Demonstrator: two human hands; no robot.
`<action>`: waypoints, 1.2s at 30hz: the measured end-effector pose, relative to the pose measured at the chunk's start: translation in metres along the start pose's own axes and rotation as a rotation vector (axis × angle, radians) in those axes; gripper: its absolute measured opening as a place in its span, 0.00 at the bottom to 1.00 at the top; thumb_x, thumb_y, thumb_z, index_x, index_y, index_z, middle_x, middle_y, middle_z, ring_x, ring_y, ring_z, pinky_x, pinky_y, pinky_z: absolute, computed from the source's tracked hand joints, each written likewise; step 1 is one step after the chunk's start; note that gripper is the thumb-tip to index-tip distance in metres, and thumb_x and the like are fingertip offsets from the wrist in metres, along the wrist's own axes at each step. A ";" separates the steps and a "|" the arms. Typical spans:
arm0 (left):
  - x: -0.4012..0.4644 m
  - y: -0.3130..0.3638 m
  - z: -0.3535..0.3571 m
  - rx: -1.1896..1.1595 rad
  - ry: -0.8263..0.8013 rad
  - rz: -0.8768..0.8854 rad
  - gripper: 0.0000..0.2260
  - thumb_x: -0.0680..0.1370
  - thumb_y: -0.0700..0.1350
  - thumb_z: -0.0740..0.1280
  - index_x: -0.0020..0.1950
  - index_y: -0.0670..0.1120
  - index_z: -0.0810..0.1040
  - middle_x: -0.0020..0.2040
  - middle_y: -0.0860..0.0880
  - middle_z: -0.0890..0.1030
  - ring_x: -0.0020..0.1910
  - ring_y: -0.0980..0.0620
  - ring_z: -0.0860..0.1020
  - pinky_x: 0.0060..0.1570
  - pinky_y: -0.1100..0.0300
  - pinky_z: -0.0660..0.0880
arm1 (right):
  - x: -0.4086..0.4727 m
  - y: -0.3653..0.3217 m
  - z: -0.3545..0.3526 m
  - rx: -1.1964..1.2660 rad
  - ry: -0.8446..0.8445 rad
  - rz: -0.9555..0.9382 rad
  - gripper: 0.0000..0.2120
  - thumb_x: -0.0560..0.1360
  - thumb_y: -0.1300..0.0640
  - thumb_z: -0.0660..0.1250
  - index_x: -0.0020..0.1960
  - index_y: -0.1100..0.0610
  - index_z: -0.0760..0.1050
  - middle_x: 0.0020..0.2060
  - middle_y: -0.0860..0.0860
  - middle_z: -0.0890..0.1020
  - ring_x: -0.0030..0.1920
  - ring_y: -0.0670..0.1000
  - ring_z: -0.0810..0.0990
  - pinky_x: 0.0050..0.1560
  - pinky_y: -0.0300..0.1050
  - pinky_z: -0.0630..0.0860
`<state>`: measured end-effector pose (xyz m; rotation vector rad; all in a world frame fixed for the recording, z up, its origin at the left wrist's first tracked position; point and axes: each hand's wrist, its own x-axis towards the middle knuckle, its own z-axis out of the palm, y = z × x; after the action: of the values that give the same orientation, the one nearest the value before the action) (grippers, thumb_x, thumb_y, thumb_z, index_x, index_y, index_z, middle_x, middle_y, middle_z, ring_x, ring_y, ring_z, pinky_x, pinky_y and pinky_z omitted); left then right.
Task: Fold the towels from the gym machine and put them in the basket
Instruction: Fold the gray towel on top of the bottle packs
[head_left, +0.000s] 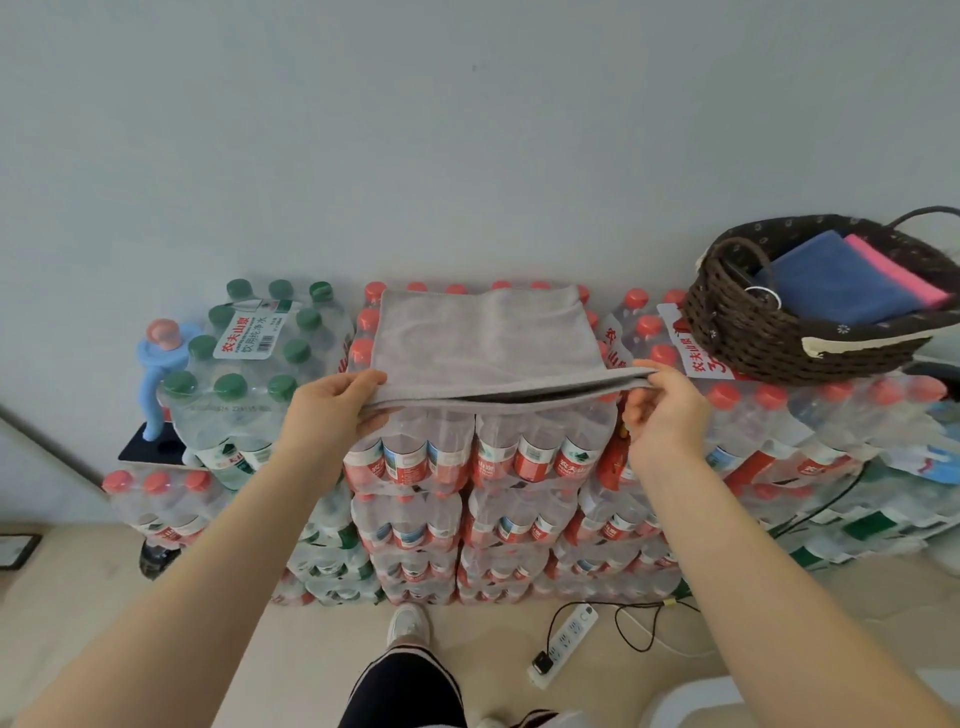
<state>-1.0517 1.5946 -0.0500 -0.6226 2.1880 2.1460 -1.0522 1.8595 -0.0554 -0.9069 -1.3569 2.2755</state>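
Note:
A grey towel, folded in half, lies flat on top of stacked packs of red-capped water bottles. My left hand pinches its near left corner and my right hand pinches its near right corner, both layers held slightly off the packs. A dark woven basket sits on the packs at the right. Inside it lie a folded blue towel and a folded pink towel.
A pack of green-capped bottles stands at the left beside a blue and pink plastic object. On the floor lie a white power strip with cables, and my shoe. A plain wall rises behind.

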 end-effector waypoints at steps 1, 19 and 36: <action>0.004 0.004 -0.004 -0.008 -0.066 -0.018 0.09 0.76 0.43 0.66 0.55 0.41 0.79 0.48 0.45 0.81 0.46 0.51 0.81 0.40 0.68 0.80 | 0.002 0.001 0.001 -0.009 0.021 0.021 0.12 0.72 0.65 0.58 0.33 0.56 0.75 0.15 0.46 0.70 0.17 0.43 0.66 0.19 0.33 0.60; 0.144 0.064 0.015 0.402 -0.389 0.091 0.06 0.77 0.39 0.63 0.45 0.43 0.80 0.46 0.45 0.79 0.45 0.49 0.76 0.48 0.64 0.72 | 0.119 -0.015 0.080 -0.943 -0.063 -0.375 0.12 0.76 0.55 0.63 0.36 0.60 0.75 0.30 0.53 0.75 0.35 0.51 0.71 0.38 0.48 0.67; 0.241 0.033 0.048 0.501 -0.199 -0.019 0.14 0.78 0.48 0.61 0.47 0.36 0.75 0.40 0.40 0.76 0.39 0.46 0.73 0.41 0.52 0.71 | 0.178 0.017 0.132 -1.266 -0.059 -0.361 0.09 0.78 0.62 0.57 0.40 0.62 0.71 0.41 0.62 0.77 0.47 0.60 0.76 0.44 0.46 0.65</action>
<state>-1.2960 1.5752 -0.0897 -0.3749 2.4427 1.4746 -1.2721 1.8676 -0.0874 -0.7538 -2.7321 1.0012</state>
